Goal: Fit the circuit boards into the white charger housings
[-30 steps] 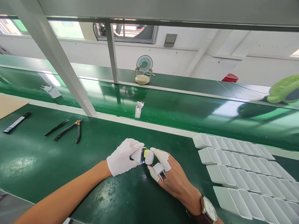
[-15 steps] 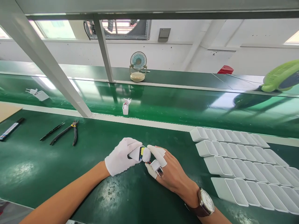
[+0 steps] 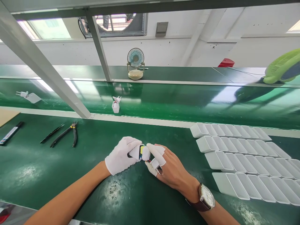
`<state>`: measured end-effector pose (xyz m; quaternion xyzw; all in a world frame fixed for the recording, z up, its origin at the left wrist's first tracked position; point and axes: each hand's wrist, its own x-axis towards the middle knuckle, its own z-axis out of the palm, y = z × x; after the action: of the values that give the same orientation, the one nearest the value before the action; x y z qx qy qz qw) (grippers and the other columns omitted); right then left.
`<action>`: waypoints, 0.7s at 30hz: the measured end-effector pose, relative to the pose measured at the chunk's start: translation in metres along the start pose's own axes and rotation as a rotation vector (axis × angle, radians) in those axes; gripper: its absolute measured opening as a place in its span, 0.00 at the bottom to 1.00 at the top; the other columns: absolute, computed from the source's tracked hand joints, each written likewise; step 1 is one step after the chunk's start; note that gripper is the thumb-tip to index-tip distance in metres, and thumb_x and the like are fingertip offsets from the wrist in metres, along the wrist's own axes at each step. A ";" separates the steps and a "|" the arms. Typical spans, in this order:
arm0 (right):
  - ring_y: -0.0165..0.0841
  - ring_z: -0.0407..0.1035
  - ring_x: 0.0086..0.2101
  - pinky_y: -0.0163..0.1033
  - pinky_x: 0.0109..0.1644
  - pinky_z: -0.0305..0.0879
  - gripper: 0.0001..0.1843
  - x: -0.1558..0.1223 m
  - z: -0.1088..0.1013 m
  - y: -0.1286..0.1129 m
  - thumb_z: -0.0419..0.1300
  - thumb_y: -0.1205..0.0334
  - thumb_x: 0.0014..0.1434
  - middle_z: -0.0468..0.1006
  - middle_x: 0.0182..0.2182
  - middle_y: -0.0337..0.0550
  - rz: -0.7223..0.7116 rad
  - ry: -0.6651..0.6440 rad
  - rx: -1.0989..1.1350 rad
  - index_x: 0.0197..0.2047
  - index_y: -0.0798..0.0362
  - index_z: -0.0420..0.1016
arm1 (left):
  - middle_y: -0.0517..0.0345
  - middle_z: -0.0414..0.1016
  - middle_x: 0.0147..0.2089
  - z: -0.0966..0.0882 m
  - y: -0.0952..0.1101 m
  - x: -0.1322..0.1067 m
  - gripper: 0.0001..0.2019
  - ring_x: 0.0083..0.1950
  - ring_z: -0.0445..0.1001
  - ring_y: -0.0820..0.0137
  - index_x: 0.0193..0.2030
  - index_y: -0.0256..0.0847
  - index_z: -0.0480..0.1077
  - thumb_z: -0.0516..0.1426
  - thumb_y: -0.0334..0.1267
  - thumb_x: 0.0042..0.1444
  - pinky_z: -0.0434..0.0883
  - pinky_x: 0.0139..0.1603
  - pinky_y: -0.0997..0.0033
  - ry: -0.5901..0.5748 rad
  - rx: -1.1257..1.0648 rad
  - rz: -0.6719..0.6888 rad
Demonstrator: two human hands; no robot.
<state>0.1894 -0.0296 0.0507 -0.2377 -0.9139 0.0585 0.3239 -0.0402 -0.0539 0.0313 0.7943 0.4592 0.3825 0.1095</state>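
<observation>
My left hand (image 3: 123,155), in a white glove, is closed around a white charger housing (image 3: 134,152). A circuit board with a yellow component (image 3: 142,150) sticks out of the housing's right end. My right hand (image 3: 167,164) wears white finger covers and a wristwatch. Its thumb and fingers close on the white rounded part (image 3: 146,153) at the board's end. A white plug head (image 3: 155,163) with metal prongs rests against the right fingers, and thin wires show between it and the board. The board's inner end is hidden in the housing.
Rows of white open housings (image 3: 222,161) stand on the right of the green bench. Pliers (image 3: 73,131), tweezers (image 3: 52,133) and a marker (image 3: 11,133) lie left. White charger units (image 3: 115,105) sit on the green belt (image 3: 164,100) behind. A slanted post (image 3: 47,65) rises at left.
The charger units on the belt have shifted left. The view has tilted slightly. Both hands keep nearly the same hold on the charger parts.
</observation>
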 end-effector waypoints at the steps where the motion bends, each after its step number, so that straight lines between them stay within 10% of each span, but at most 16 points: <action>1: 0.43 0.75 0.46 0.53 0.54 0.75 0.30 0.001 0.000 0.000 0.54 0.66 0.68 0.80 0.44 0.51 0.004 -0.002 0.000 0.70 0.56 0.51 | 0.50 0.75 0.54 0.000 0.000 0.000 0.24 0.55 0.74 0.60 0.57 0.46 0.66 0.63 0.31 0.54 0.76 0.55 0.55 -0.001 0.000 -0.001; 21: 0.42 0.77 0.45 0.51 0.54 0.76 0.31 0.003 -0.001 -0.001 0.54 0.67 0.66 0.81 0.44 0.51 0.000 0.038 -0.006 0.70 0.56 0.51 | 0.50 0.75 0.53 -0.001 0.002 0.002 0.23 0.54 0.75 0.61 0.57 0.46 0.67 0.61 0.30 0.55 0.76 0.54 0.57 0.013 -0.001 -0.001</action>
<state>0.1874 -0.0286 0.0534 -0.2397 -0.9077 0.0511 0.3407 -0.0388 -0.0533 0.0343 0.7916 0.4599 0.3877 0.1073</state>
